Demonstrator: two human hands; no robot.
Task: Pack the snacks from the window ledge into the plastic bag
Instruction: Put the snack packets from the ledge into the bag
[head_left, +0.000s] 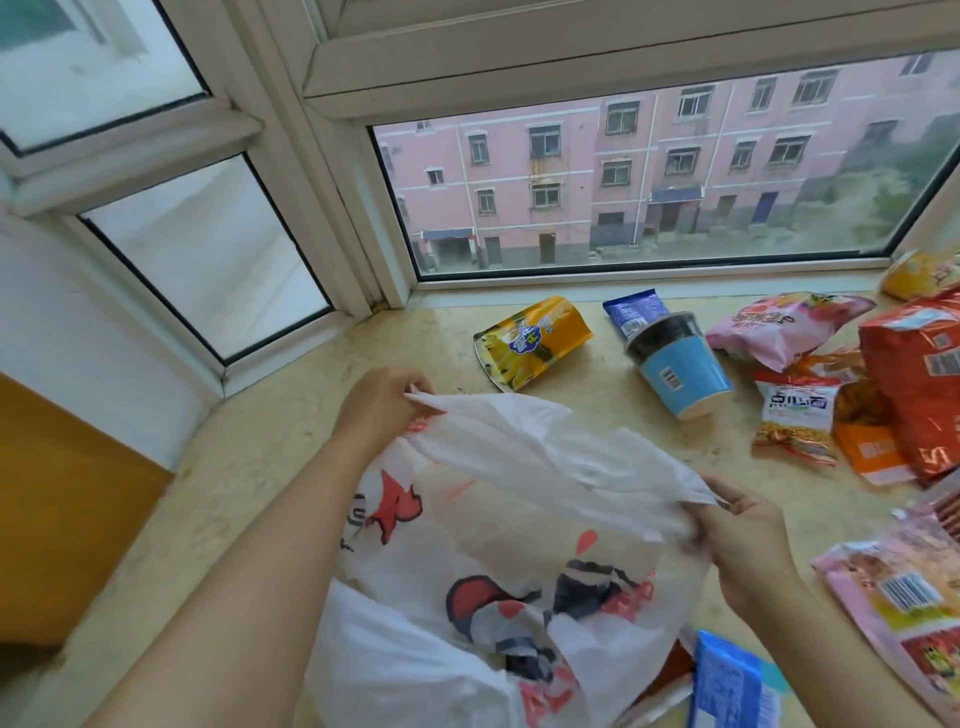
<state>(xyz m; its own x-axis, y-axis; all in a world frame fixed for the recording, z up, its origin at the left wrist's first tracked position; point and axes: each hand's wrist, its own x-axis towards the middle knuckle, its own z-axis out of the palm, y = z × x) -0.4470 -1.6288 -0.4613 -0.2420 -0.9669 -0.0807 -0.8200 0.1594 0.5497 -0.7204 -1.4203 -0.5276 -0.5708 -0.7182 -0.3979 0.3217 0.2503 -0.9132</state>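
Note:
A white plastic bag (498, 525) with red and dark print hangs over the beige stone ledge (270, 457). My left hand (382, 402) pinches its upper left edge and my right hand (743, 530) pinches its right edge, stretching the top between them. Snacks lie on the ledge beyond: a yellow pouch (535, 340), a blue cup (680, 371) on its side, a small dark blue packet (631, 309), a pink chip bag (779, 330), a noodle snack packet (797, 415) and a large red bag (919, 384).
More packets lie at the right edge: an orange pack (870, 454), a yellow bag (919, 273) by the window corner, a pink pack (904, 592) and a blue packet (727, 680) near me. Window frames close the ledge at the back and left. A yellow panel (62, 519) stands lower left.

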